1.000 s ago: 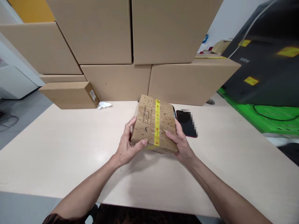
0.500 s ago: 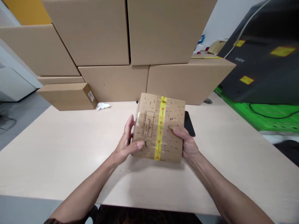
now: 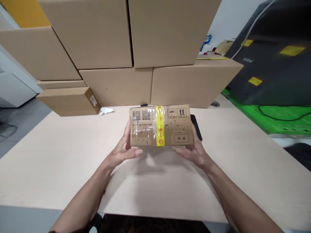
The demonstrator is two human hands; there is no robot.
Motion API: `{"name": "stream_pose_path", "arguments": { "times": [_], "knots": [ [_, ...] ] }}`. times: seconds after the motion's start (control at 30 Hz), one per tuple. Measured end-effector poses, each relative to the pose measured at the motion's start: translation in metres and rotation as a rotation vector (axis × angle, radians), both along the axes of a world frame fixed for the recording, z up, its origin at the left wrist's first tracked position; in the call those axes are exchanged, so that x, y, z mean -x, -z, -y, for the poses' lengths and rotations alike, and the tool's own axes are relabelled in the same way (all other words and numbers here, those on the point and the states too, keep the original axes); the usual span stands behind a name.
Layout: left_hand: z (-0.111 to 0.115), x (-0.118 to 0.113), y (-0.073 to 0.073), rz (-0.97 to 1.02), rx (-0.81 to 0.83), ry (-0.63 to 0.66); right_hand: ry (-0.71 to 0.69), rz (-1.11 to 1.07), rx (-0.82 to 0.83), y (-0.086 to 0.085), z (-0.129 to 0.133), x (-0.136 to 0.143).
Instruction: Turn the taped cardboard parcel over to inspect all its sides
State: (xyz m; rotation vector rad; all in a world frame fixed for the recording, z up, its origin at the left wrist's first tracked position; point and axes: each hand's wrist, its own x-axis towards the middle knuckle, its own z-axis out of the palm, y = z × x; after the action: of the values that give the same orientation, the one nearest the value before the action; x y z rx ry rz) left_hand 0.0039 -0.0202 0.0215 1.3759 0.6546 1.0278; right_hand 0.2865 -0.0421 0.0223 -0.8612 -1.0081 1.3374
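A small cardboard box (image 3: pixel 145 129) with a yellow tape strip, printed codes and handling symbols is held above the table between both hands. My left hand (image 3: pixel 122 150) grips its left end, thumb along the lower edge. At the right end, my right hand (image 3: pixel 195 150) holds the box with its thumb beneath the lower edge. The fingers behind the box are partly hidden. A black flat object (image 3: pixel 197 127) lies on the table just right of the box, partly covered.
Large stacked cardboard boxes (image 3: pixel 104 38) stand along the table's back edge. A flat carton (image 3: pixel 68 103) and a crumpled white scrap (image 3: pixel 106 111) lie at the back left. Right of the table (image 3: pixel 60 161) are a dark machine (image 3: pixel 272 77) and a green surface (image 3: pixel 279 121).
The small box has been turned in the hands, so a narrower printed side now faces the camera instead of the broad dotted one. Both thumbs have shifted to its lower edge.
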Motion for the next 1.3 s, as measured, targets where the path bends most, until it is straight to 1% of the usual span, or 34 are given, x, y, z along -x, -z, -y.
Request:
{"name": "stream_pose_path", "arguments": {
  "times": [0.07, 0.1, 0.23, 0.33, 0.4, 0.47, 0.53, 0.6, 0.63, 0.7, 0.77, 0.8, 0.87, 0.97, 1.07, 1.13, 1.23, 1.27, 1.3],
  "knots": [
    [-0.001, -0.002, -0.004, 0.051, 0.009, 0.009, 0.01, 0.027, -0.035, -0.004, -0.002, 0.001],
    [-0.001, -0.005, -0.007, 0.068, 0.032, -0.008, 0.022, 0.036, -0.051, -0.006, -0.004, 0.002],
    [0.006, -0.014, -0.023, 0.143, 0.149, -0.09, 0.08, 0.0, -0.077, -0.009, -0.008, 0.008],
    [0.009, -0.015, -0.028, 0.185, 0.255, -0.129, 0.064, -0.016, -0.06, -0.009, -0.008, 0.013],
    [0.006, -0.013, -0.025, 0.18, 0.353, -0.145, 0.056, 0.006, 0.013, -0.007, -0.008, 0.015],
    [0.003, -0.01, -0.018, 0.135, 0.434, -0.168, 0.053, 0.033, 0.103, -0.003, -0.009, 0.016],
    [-0.001, -0.008, -0.009, 0.064, 0.472, -0.199, 0.06, 0.035, 0.161, 0.001, -0.011, 0.016],
    [-0.002, -0.01, -0.002, 0.012, 0.433, -0.215, 0.092, 0.007, 0.173, 0.004, -0.014, 0.016],
    [-0.002, -0.011, 0.0, -0.003, 0.376, -0.219, 0.118, -0.015, 0.163, 0.004, -0.015, 0.016],
    [0.001, -0.013, 0.003, -0.032, 0.2, -0.221, 0.17, -0.061, 0.123, 0.002, -0.018, 0.013],
    [0.004, -0.013, 0.003, -0.071, 0.007, -0.213, 0.194, -0.092, 0.075, -0.001, -0.02, 0.009],
    [0.005, -0.012, 0.002, -0.086, -0.063, -0.193, 0.201, -0.101, 0.059, -0.003, -0.021, 0.005],
    [0.007, -0.008, -0.002, -0.101, -0.13, -0.119, 0.215, -0.113, 0.07, -0.007, -0.022, -0.004],
    [0.006, -0.002, -0.008, -0.1, -0.123, -0.005, 0.221, -0.125, 0.16, -0.012, -0.025, -0.018],
    [0.001, 0.003, -0.008, -0.075, -0.078, 0.018, 0.188, -0.11, 0.225, -0.016, -0.028, -0.025],
    [-0.003, 0.006, -0.003, -0.086, -0.025, -0.033, 0.21, -0.128, 0.218, -0.017, -0.029, -0.024],
    [-0.007, 0.007, 0.007, -0.159, 0.084, -0.199, 0.32, -0.214, 0.162, -0.016, -0.031, -0.019],
    [-0.008, 0.007, 0.01, -0.155, 0.097, -0.24, 0.359, -0.242, 0.139, -0.014, -0.031, -0.017],
    [-0.009, 0.006, 0.012, -0.129, 0.112, -0.25, 0.39, -0.265, 0.114, -0.013, -0.031, -0.015]
  ]
}}
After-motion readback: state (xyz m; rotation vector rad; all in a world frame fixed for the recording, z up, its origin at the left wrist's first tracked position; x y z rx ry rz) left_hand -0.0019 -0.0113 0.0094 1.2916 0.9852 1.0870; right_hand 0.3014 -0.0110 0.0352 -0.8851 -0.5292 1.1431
